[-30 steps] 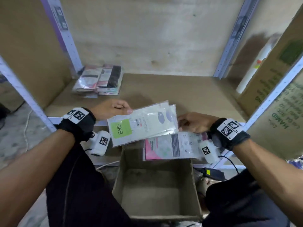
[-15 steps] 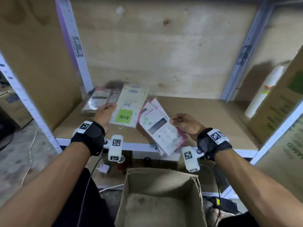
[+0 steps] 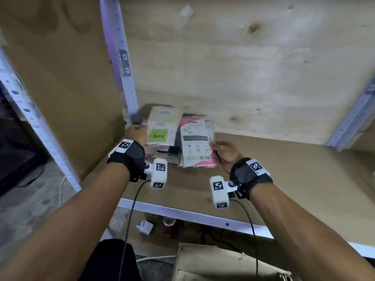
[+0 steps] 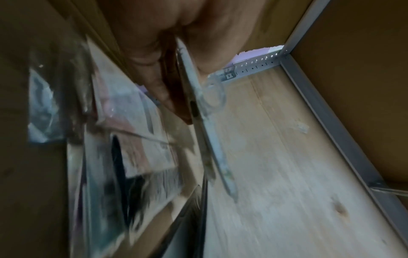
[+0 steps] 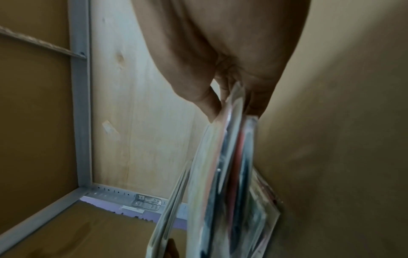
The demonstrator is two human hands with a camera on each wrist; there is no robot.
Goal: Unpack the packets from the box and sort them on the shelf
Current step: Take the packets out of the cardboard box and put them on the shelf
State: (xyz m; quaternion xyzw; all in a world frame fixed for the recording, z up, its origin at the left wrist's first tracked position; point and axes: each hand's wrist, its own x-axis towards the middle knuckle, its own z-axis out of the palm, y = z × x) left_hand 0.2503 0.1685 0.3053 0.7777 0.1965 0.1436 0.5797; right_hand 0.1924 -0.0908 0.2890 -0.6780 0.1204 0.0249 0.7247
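Note:
My left hand grips a clear packet with a green ENE label by its left edge, holding it over the pile of packets in the shelf's back left corner. In the left wrist view the thumb and fingers pinch that packet's edge. My right hand pinches a small stack of pink and white packets at its right edge, just right of the pile. The right wrist view shows that stack edge-on between thumb and fingers. The cardboard box stands on the floor below the shelf, its inside out of view.
The wooden shelf board stretches bare to the right of the packets, with a white metal front rail. A perforated metal post rises at back left, another post at back right. A white plug and a red can lie under the shelf.
Both hands have moved from above the box to deep into the shelf's back left corner, carrying their packets. The ENE packet now hangs over the pile, the pink stack beside it.

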